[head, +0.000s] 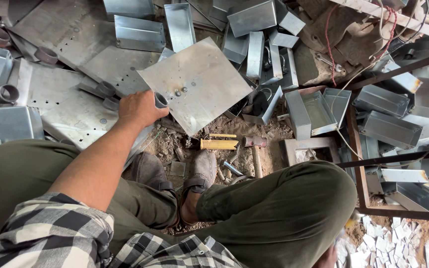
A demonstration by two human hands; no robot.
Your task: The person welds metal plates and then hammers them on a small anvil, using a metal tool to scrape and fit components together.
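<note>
On the dirt floor, left hand clenched round a short pipe stub on the square metal plate, w/ bolts already in; hammer untouched. Right hand barely visible, can't tell.

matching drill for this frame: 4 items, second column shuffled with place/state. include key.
1. left hand
2. hammer
3. metal sheet
4. white chips

a. piled at lower right of the ground
b. lying on the dirt by the shoe
c. propped tilted, small bolts near its middle
d. grips a short pipe at the sheet's edge

Pairs: 1-d, 2-b, 3-c, 4-a
</note>
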